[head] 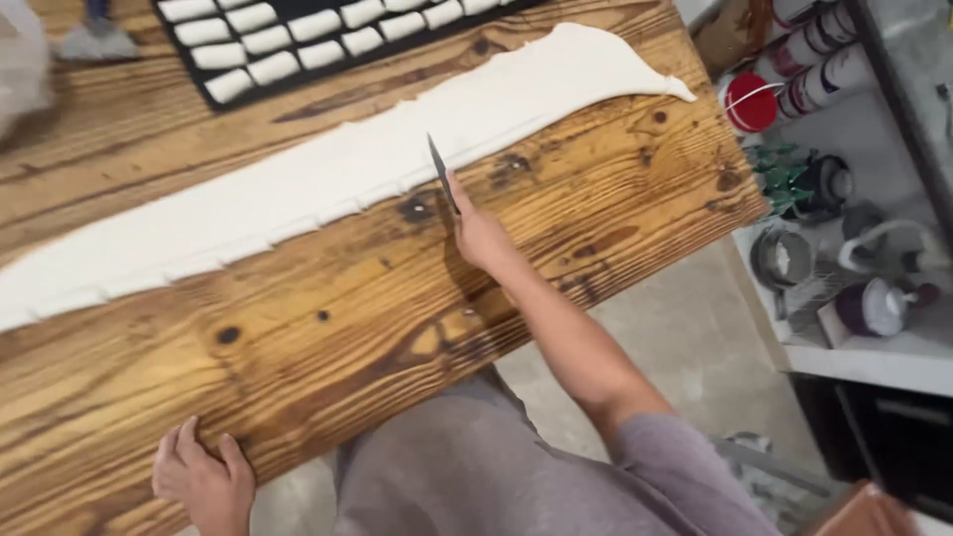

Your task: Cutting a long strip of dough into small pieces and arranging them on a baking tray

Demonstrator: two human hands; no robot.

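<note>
Seen from the head camera, one long, flat strip of pale rolled dough [328,179] runs from 9 o'clock to 1 o'clock across a knotty, varnished pine-plank table [328,337], its near edge nicked at intervals. The right hand [481,236], just right of centre, is closed around the handle of one slim dark-bladed knife [441,171], whose tip rests on the dough's near edge. The left hand [204,478], at 7 o'clock, grips the table's front edge, fingers curled over the wood, holding nothing else.

At 11 o'clock sits one black flat baking tray [213,97], cut off by the picture's top; it carries small white dough pieces in rows, roughly sixteen in view.

At 3 o'clock, a white shelf unit [874,357] holds at least three white cylindrical tubs lying on their sides, one with a red lid [749,104], plus a small metal cup [781,260] and a purple round container [874,308]; their contents cannot be made out.
</note>
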